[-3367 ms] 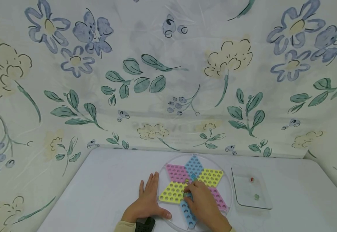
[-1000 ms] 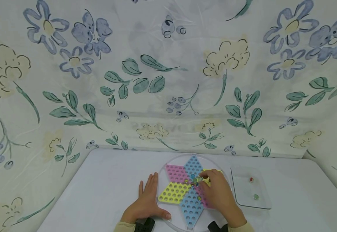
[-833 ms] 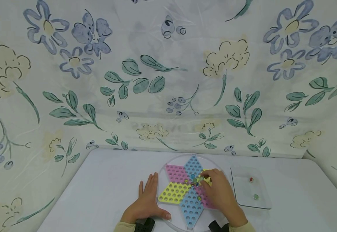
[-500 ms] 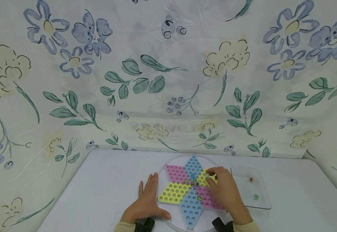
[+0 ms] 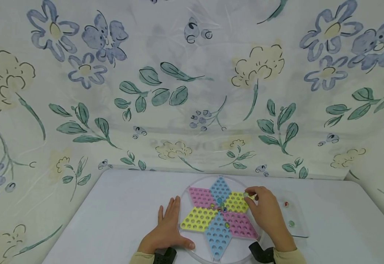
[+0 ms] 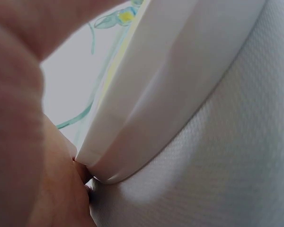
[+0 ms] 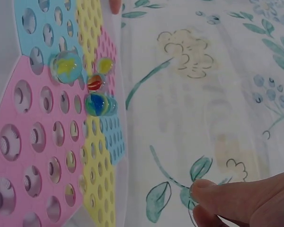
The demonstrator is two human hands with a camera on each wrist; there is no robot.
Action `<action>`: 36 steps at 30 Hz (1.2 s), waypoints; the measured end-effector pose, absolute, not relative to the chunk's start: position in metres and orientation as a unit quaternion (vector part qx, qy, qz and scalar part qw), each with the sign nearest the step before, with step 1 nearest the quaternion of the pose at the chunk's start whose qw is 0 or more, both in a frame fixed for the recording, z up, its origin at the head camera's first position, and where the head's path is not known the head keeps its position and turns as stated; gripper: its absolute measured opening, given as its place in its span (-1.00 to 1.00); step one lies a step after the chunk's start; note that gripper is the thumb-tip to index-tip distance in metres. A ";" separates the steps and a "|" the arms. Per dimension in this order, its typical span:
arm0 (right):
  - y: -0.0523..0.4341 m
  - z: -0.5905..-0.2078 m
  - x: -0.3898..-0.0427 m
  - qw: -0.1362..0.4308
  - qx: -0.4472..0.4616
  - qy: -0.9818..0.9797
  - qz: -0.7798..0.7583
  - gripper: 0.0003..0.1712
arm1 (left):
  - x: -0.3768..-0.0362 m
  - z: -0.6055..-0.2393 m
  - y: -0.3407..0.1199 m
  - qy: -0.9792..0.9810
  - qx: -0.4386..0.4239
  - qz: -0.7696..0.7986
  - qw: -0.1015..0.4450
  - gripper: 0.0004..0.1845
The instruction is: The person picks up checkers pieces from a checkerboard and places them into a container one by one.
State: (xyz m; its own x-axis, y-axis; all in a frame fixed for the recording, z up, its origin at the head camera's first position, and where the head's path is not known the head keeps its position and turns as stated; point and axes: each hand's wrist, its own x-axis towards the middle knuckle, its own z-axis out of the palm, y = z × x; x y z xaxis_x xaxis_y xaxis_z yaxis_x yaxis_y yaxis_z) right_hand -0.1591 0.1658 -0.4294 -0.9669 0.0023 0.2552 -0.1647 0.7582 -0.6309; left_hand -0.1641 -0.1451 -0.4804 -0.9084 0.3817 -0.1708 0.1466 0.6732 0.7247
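A round clear board (image 5: 192,190) carries a six-pointed star of pink, blue and yellow holed diamonds. A few marbles (image 5: 223,208) sit in holes near its centre, and the right wrist view shows them close up as marbles (image 7: 98,104). My left hand (image 5: 167,227) lies flat on the table at the board's left, its thumb against the rim (image 6: 170,94). My right hand (image 5: 249,195) hovers at the outer tip of the far right yellow diamond. Its fingertips pinch a small pale green marble (image 5: 246,194).
A clear rectangular tray (image 5: 302,229) stands right of the board and holds a red marble (image 5: 286,204) and a green marble (image 5: 291,223). White table (image 5: 119,209) extends to the left. A flowered cloth backdrop (image 5: 192,91) rises behind and at both sides.
My right hand has moved from the board's near side, past the centre, to the far right star point, with a marble in its fingertips. The left hand has stayed put.
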 end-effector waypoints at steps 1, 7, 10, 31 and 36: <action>0.167 -0.429 -0.160 0.119 0.040 -0.930 0.345 -0.79 | -0.164 -0.480 -0.145 0.901 0.146 0.377 0.156 0.61; 0.174 -0.429 -0.159 0.120 0.032 -0.929 0.348 -0.78 | -0.164 -0.479 -0.145 0.899 0.145 0.383 0.158 0.60; 0.179 -0.428 -0.159 0.131 0.033 -0.928 0.346 -0.78 | -0.164 -0.478 -0.145 0.900 0.145 0.379 0.157 0.60; 0.208 -0.427 -0.161 0.114 0.000 -0.934 0.338 -0.72 | -0.165 -0.481 -0.145 0.902 0.143 0.377 0.154 0.60; 0.214 -0.429 -0.161 0.102 -0.008 -0.936 0.337 -0.71 | -0.165 -0.482 -0.145 0.903 0.143 0.375 0.154 0.62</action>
